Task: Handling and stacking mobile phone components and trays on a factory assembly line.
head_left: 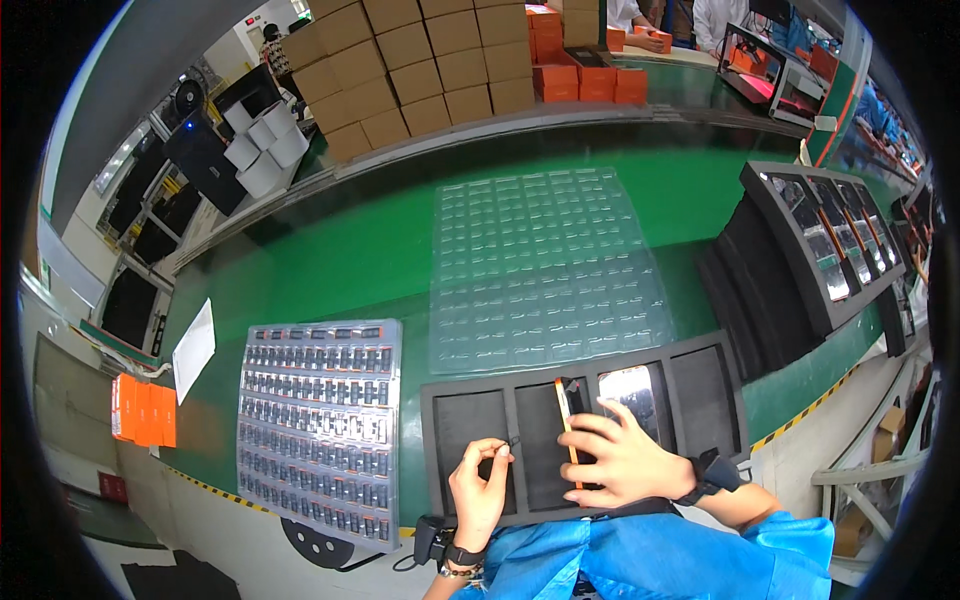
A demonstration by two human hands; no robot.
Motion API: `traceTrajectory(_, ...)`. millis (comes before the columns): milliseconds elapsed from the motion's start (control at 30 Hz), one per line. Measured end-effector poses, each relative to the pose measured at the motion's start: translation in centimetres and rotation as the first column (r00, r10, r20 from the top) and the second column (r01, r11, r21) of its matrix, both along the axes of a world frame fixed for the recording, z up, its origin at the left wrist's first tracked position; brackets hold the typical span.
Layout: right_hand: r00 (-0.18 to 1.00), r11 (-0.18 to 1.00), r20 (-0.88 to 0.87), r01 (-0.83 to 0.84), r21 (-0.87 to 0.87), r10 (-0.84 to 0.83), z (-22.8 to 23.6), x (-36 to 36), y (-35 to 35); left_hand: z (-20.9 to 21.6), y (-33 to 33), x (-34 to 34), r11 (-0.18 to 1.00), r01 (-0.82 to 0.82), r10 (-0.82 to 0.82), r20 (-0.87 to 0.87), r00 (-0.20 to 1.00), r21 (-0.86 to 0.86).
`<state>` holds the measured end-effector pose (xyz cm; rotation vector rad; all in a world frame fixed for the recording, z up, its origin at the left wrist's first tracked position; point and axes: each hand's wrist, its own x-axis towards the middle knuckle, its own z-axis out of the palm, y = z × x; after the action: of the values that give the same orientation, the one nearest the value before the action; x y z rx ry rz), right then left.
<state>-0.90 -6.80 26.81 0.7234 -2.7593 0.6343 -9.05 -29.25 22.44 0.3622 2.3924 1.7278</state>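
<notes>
And grips an orange-edged slab (565, 415) at the black foam tray (465, 420) with the right hand (625, 458), pinches a small dark piece (514, 441) in the left hand (479, 488), right at the green desk (330, 285), near a clear tray (396, 425) of dark parts (316, 414)!

You were in a factory workshop, apparently an assembly or packing line for small electronics. You worked at a long, glossy green-topped workbench (350, 285) edged with yellow-and-black striped tape (805, 407). At the workbench's near edge you had a clear plastic compartment tray (392, 470) bearing rows of small dark parts (318, 388), and a black foam tray (470, 420) with rectangular recesses. Beyond the workbench rose stacked plain brown cardboard cartons (415, 75) next to bright orange boxes (580, 82), and past its far side, toward the right, were co-workers in white coats (716, 18). You wore a bright blue work garment (690, 555).
</notes>
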Motion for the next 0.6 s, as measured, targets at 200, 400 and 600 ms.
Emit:
traceTrajectory(200, 0.980, 0.949, 0.198, 0.068, -0.307, -0.006, -0.5, 1.5, -0.6, 4.9, 2.0, -1.9, 0.987, 0.098, -0.133, -0.305, 0.943, -0.127)
traceTrajectory(400, 0.973, 0.914, 0.207, 0.172, -0.368, -0.100, -1.6, 2.1, -1.1, 5.3, 4.3, -5.9, 0.887, 0.259, -0.461, -0.678, 0.573, -0.383)
traceTrajectory(600, 0.981, 0.897, 0.174, 0.151, -0.415, -0.085, -2.1, 2.2, -1.1, 6.0, 5.2, -7.3, 0.837, 0.296, -0.546, -0.691, 0.474, -0.459)
